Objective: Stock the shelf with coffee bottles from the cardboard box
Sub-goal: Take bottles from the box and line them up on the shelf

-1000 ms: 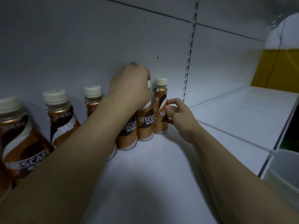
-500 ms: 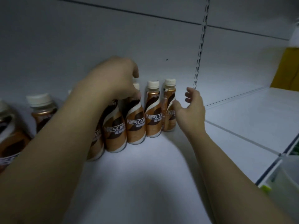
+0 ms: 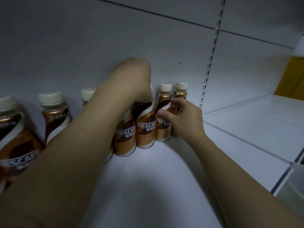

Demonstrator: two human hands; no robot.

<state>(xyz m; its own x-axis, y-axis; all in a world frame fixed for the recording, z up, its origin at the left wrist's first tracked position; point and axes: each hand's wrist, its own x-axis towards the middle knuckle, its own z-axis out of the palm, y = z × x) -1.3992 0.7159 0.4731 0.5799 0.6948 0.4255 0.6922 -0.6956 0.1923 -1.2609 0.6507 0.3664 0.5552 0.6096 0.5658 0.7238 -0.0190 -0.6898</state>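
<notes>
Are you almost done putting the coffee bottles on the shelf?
Partly. A row of bottles already stands along the back wall. The left hand and right hand are straightening the end ones. The shelf to the right is still bare; the box is out of view.

- The left arm comes in from the lower left, bare forearm stretched forward and up across the frame.
- The left hand (image 3: 131,79) is turned knuckles-up, fingers curled downward over the top of a bottle (image 3: 145,127); its fingertips are hidden behind the hand itself.
- The right arm enters from the lower right corner, bare forearm angled up and to the left.
- The right hand (image 3: 184,119) shows its back, wrist roughly straight, thumb and curled fingers (image 3: 175,104) pinching the neck of a second bottle (image 3: 162,122).
- The two hands sit near each other, not touching.
</notes>
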